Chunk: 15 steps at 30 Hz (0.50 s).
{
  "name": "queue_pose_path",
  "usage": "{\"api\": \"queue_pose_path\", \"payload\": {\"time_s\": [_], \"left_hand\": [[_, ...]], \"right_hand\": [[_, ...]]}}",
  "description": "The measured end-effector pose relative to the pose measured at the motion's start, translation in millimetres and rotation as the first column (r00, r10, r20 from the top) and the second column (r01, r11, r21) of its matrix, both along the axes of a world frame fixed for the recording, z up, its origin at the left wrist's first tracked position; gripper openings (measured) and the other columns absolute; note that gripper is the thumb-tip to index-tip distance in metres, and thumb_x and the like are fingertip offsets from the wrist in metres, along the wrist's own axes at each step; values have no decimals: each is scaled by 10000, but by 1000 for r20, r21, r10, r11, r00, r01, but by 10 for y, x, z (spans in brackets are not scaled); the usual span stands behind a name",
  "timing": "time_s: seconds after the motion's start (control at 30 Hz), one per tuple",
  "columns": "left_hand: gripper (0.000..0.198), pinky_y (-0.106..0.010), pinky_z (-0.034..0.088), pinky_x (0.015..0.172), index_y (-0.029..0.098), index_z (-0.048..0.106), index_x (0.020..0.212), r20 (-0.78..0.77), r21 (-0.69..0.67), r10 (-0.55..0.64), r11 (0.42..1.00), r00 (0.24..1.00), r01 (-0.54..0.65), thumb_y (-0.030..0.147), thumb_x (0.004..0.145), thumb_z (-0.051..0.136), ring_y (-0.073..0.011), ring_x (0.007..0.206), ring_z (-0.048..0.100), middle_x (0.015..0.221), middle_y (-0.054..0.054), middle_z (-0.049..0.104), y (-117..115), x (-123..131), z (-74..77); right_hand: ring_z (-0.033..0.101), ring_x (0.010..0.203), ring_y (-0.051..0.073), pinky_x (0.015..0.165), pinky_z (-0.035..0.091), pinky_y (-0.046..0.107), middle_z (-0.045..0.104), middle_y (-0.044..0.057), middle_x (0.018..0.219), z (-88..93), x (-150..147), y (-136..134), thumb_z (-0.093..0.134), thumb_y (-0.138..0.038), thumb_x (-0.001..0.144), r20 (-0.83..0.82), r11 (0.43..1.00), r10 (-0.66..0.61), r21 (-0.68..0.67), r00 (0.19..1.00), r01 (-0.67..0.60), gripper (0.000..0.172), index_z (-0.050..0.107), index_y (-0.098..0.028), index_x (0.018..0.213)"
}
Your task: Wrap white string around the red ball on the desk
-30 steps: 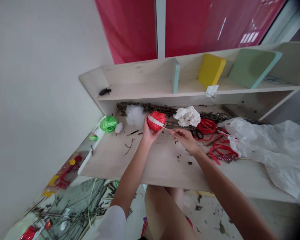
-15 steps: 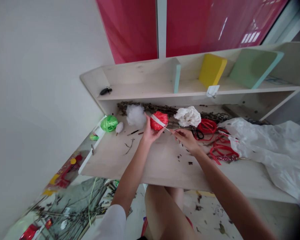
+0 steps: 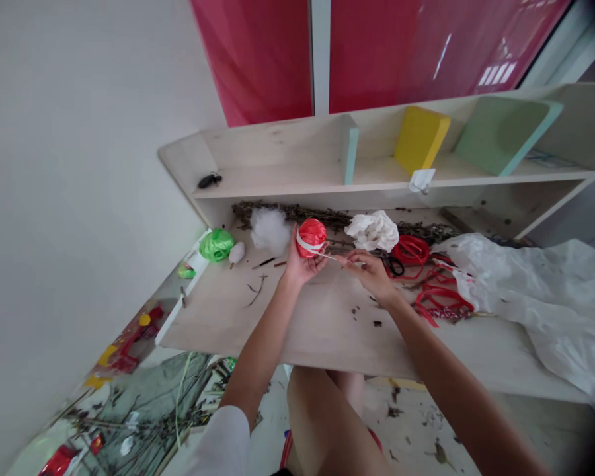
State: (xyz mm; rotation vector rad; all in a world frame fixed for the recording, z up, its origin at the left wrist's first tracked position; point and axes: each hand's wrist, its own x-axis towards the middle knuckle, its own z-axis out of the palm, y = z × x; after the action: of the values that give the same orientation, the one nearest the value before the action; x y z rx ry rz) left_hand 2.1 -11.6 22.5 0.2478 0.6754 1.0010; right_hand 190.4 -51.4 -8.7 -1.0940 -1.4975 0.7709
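Note:
My left hand (image 3: 303, 264) cups a round red ball (image 3: 311, 231) wrapped in shiny plastic. A white strip (image 3: 308, 246) runs around the ball's lower part and stretches off its right side. The strip's far end is pinched in the fingers of my right hand (image 3: 369, 272), just to the right of the ball. Left of the ball lies a tuft of white stuffing (image 3: 269, 229). To the right sits a crumpled white paper (image 3: 373, 231), and black scissor handles (image 3: 395, 266) show behind my right hand.
A green wrapped ball (image 3: 217, 245) and a small white ball on a stick (image 3: 237, 252) lie at the desk's left. Dry twigs (image 3: 297, 213) line the back. Red ribbon (image 3: 443, 299) and a white plastic bag (image 3: 535, 284) cover the right. A shelf (image 3: 272, 177) stands above.
The ball has turned in my left hand, so the white strip now lies lower and more level across it. My right hand keeps its pinch on the strip and has barely moved.

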Motion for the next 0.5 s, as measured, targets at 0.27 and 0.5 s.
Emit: {"api": "queue_pose_path", "payload": {"time_s": [0.27, 0.5], "left_hand": [[772, -305, 580, 601, 99, 646, 1155, -65, 49, -61, 997, 996, 64, 758, 829, 410, -168, 520, 654, 656, -87, 696, -39, -1, 23], [645, -325, 574, 522, 200, 624, 1205, -132, 126, -93, 986, 987, 110, 704, 848, 437, -190, 531, 668, 728, -66, 709, -71, 28, 69]], "right_hand": [[605, 655, 176, 698, 473, 310, 671, 49, 667, 66, -3, -41, 626, -624, 793, -8, 999, 31, -38, 999, -31, 447, 630, -197, 658], [385, 436, 85, 494, 401, 257, 388, -60, 441, 142, 57, -32, 772, -683, 573, -319, 944, 72, -282, 945, -168, 536, 516, -213, 541]]}}
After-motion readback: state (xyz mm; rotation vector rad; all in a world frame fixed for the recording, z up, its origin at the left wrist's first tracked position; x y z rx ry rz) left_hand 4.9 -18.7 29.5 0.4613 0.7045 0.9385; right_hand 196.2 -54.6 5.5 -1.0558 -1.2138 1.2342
